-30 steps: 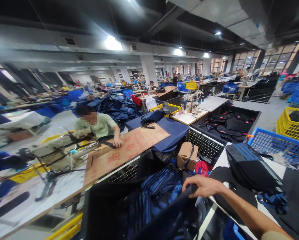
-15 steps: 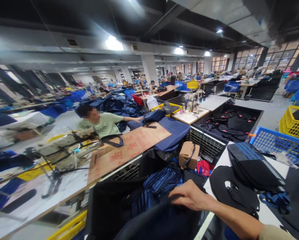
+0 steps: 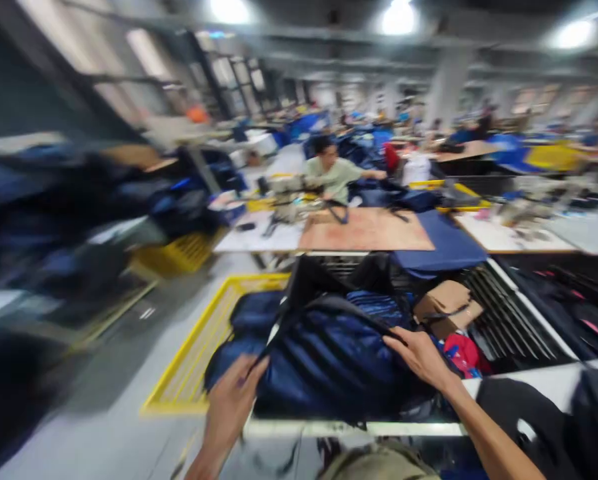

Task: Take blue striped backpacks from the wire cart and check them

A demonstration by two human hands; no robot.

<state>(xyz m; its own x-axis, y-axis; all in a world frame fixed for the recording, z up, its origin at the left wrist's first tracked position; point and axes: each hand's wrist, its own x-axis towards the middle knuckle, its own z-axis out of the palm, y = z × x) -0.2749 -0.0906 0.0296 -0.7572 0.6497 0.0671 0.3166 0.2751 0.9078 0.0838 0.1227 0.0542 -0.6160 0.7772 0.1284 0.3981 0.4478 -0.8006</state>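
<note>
Both hands grip the black upper edge of a dark navy bag [image 3: 329,367], which is blurred and shows faint diagonal stripes. My left hand [image 3: 233,397] is closed on the edge's near left end, fingers pinched together. At the right end, my right hand [image 3: 421,353] pinches the same edge. The bag hangs over a bin, hiding much of what lies inside. Behind it are striped blue pieces [image 3: 376,303], a cardboard box [image 3: 446,307] and a red bundle [image 3: 463,353].
A yellow crate [image 3: 179,373] holding dark blue bags stands left of the bin. Beyond is a sewing table with a brown board [image 3: 363,230], where a co-worker [image 3: 333,173] in a light green shirt sits. Black pieces [image 3: 523,407] lie on the white table at right.
My view has swung left. My left hand has come into sight, gripping the bag's edge. My right hand still holds the dark fabric, now with the bag spread between both hands.
</note>
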